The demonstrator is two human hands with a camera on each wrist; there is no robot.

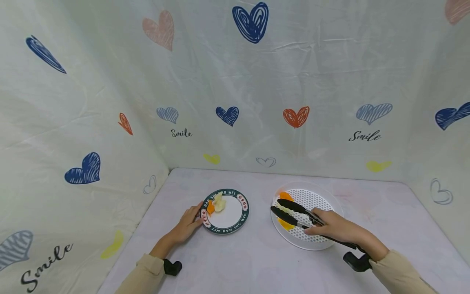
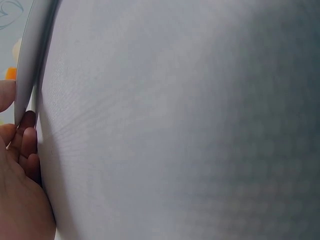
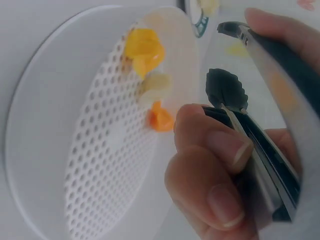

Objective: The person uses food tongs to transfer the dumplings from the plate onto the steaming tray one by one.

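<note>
My left hand (image 1: pixel 185 227) grips the left rim of a small round plate (image 1: pixel 233 213) with a green patterned border, thumb above and fingers beneath the edge. An orange piece (image 1: pixel 210 207) and a pale piece of food (image 1: pixel 219 203) lie on that plate. With my right hand (image 1: pixel 335 225) I hold black-tipped metal tongs (image 1: pixel 295 206) over a white perforated strainer basket (image 1: pixel 310 198). The tong tips stand apart with nothing between them in the right wrist view. Inside the basket lie a yellow piece (image 3: pixel 144 49), a pale piece (image 3: pixel 156 86) and an orange piece (image 3: pixel 161 118).
Both plate and basket are on a pale table (image 1: pixel 253 261), the plate left of the basket. A white curtain (image 1: pixel 323 73) printed with hearts surrounds the table at the back and sides. Black wrist mounts (image 1: pixel 172 267) sit at both sleeves.
</note>
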